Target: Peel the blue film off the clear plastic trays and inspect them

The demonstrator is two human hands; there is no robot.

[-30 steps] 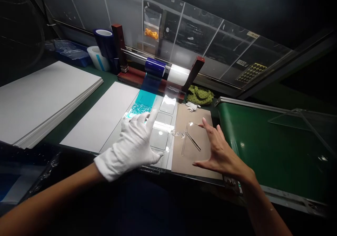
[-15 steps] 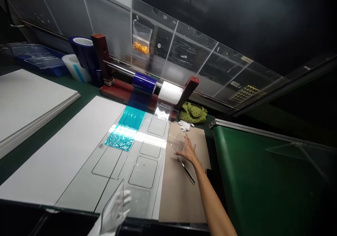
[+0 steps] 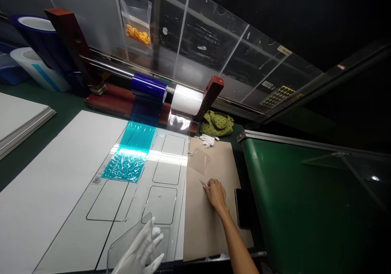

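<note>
My left hand (image 3: 142, 245), in a white glove, grips a clear plate (image 3: 124, 241) with rounded corners, tilted above the near edge of the worktop. My bare right hand (image 3: 216, 193) is closed around a slim, pointed metal tool (image 3: 204, 183), low over the brown board (image 3: 214, 235). Only the tool's tip shows; I cannot tell its exact kind. Beyond that hand, another clear plate (image 3: 199, 162) lies flat on the board. To the left, a clear sheet with dark rounded outlines (image 3: 161, 202) lies under a strip of turquoise film (image 3: 130, 160).
A red stand (image 3: 105, 102) at the back carries a blue film roll (image 3: 149, 87) and a white roll (image 3: 187, 99). A phone (image 3: 242, 208) lies right of the board. A green pouch (image 3: 216, 123) and white glove (image 3: 208, 140) lie behind it. White sheets (image 3: 21, 121) are stacked left.
My right hand has come back from the far part of the board and taken hold of the slim tool lying there. The clear plate there now rests free. The view has shifted closer.
</note>
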